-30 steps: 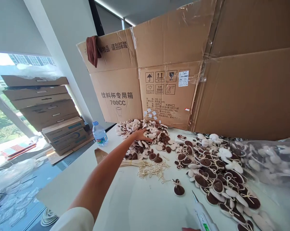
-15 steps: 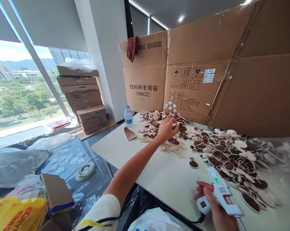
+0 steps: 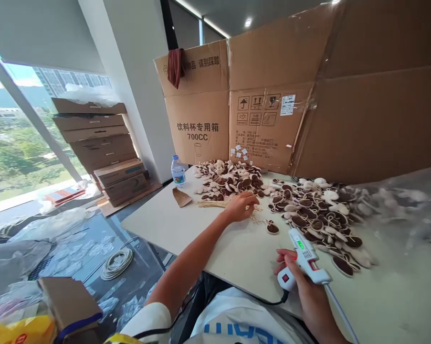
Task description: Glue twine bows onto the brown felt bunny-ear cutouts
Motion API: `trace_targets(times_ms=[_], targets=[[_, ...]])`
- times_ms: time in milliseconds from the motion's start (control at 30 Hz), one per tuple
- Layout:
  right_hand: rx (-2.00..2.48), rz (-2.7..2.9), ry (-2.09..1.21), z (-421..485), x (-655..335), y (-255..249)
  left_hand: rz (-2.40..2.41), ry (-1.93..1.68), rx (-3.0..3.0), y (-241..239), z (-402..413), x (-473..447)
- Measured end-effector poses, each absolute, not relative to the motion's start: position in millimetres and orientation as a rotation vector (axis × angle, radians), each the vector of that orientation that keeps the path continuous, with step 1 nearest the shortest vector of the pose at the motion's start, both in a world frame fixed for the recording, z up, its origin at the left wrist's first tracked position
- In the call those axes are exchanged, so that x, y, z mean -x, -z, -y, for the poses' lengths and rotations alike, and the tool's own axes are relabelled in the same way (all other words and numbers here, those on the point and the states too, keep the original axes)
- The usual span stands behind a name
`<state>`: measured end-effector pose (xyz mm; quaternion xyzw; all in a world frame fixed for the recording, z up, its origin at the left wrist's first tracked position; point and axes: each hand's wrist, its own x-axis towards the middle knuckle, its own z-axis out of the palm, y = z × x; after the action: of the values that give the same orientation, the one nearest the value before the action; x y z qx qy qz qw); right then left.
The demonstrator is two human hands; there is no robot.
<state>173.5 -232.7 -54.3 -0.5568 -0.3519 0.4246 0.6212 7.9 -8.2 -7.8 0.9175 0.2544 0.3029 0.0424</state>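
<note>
My right hand point(image 3: 297, 271) is wrapped round a white glue gun point(image 3: 306, 255) with a lit green display, its nozzle end pointing toward the far side of the table. My left hand point(image 3: 241, 208) is low over a small heap of pale cords point(image 3: 255, 213), fingers curled down and closed; what they pinch is hidden. Just right of it lies a single brown oval piece point(image 3: 272, 227) with a pale string bow. Beyond the left hand spreads a pile of brown and cream plush pieces point(image 3: 233, 177). A second pile of bow-tied brown and cream pieces point(image 3: 317, 217) lies beyond the glue gun.
A bundle of thin straight sticks point(image 3: 211, 204), a brown scrap point(image 3: 181, 197) and a water bottle point(image 3: 178, 171) stand or lie on the table's left. Tall cardboard point(image 3: 272, 129) walls the back edge. Clear plastic point(image 3: 408, 220) covers the right side. The glue gun's cable point(image 3: 340, 310) runs toward me.
My left hand has come back from the far plush pile to the cord heap nearer me. The glue gun stays in my right hand. The whole view has turned slightly right.
</note>
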Motion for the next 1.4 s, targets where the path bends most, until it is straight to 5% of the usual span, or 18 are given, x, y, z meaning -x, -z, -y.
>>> trace_targets(times_ms=[1400], targets=[[1.172, 0.716, -0.957, 224, -160, 39, -0.612, -0.671, -2.805, 19, 27, -35]])
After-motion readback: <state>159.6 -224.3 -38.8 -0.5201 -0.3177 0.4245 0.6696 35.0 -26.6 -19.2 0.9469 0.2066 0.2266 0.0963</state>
